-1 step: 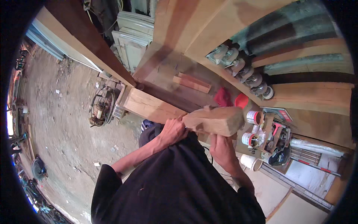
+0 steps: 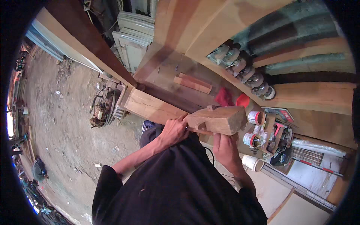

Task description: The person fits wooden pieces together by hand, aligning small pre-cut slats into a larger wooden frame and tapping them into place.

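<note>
the wooden block [image 2: 219, 119] sits in front of the person's chest, held up off the bench [image 2: 180, 75], pale and chunky with a slot cut in its top face. the left hand [image 2: 173, 131] is closed around the block's near-left end, fingers wrapped over the edge. the right hand [image 2: 225, 148] is beneath the block's underside, palm up against it; whether its fingers curl round the wood cannot be told from this angle. a long pale beam [image 2: 150, 107] lies just behind and to the left of the block, running up towards a dark sloping plank [image 2: 93, 48]. two tins [image 2: 255, 129] stand close to the block's right end, with a white cup [image 2: 252, 162] near them. a red cloth [image 2: 224, 97] lies on the bench beyond the block. a round wire-framed object [image 2: 102, 107] rests on the dirt floor [image 2: 56, 123] beside the beam.
</note>
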The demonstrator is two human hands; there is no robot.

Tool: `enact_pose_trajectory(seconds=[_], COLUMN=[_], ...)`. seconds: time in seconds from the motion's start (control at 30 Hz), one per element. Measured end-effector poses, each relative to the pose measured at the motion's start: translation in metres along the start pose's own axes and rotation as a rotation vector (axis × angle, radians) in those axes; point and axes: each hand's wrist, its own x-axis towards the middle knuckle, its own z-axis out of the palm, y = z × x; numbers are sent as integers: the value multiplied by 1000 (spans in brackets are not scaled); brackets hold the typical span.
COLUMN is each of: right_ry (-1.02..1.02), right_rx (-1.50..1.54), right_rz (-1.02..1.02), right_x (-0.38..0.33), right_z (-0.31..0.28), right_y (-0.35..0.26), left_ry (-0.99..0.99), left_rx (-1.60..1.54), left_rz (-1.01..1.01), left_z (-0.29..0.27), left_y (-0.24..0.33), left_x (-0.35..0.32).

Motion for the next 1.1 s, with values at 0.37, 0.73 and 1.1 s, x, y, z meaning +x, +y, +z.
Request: enact_pose_trajectory(seconds=[0.37,0.73,1.1], right_ry=[-118,-86,-198], right_rx=[50,74,-54], right_rz=[135,137,134], right_x=[2,3,6], right_z=[-19,-15,-25], right_y=[-15,-9,-23], left_ry=[-51,-19,-1], left_rx=[-29,-40,-21], left_rz=[56,14,52], left_z=[-4,-3,2], left_y=[-1,0,-5], left_x=[1,0,1])
